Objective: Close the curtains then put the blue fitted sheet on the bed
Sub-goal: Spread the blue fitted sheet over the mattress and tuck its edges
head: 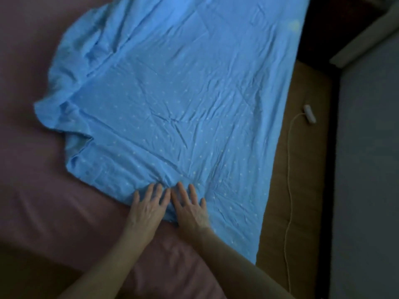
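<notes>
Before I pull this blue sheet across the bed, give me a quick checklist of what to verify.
1. Both hands on the sheet: ok, left hand and right hand lie flat on the blue sheet's near edge.
2. Firm grip: not ok, fingers spread, nothing pinched.
3. Sheet spread out: not ok, bunched along its left side.
4. Pink cover covered: not ok, mostly bare.
5. White cable clear of the sheet: ok.
6. Curtains closed: cannot tell.

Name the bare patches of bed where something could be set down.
Pink bed lies bare left of the blue sheet and below it by the forearms. Crowded: the sheet's near edge, where left hand and right hand press.
</notes>
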A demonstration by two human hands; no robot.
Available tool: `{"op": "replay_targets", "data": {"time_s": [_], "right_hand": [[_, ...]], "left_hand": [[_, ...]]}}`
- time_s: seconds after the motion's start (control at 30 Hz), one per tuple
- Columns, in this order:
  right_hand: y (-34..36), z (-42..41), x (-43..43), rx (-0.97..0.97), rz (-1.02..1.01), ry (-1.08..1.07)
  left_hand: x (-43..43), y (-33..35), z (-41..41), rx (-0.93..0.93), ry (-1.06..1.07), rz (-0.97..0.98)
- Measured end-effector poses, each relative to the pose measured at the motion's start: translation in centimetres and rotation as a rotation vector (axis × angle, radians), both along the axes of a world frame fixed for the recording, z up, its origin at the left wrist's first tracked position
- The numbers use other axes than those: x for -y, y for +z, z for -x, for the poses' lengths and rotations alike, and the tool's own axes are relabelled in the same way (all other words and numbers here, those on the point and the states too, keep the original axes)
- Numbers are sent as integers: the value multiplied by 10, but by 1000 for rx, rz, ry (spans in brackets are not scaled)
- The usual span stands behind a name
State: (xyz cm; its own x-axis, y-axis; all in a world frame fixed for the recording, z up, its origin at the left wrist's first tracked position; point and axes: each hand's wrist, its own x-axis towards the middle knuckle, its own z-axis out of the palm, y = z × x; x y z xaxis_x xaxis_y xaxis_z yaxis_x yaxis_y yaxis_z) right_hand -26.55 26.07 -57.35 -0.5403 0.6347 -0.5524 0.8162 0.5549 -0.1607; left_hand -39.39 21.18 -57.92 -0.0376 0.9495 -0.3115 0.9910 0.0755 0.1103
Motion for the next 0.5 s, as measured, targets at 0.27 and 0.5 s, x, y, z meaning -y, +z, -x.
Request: {"op": "replay_targets", "data": {"time_s": [0.27, 0.5], "right_hand": [[-9, 20, 33, 97, -325, -227], [-15, 19, 42, 156, -170, -189]], "left_hand": [[-8, 6, 85, 8, -226, -144], [12, -7, 99, 153, -396, -27]]}}
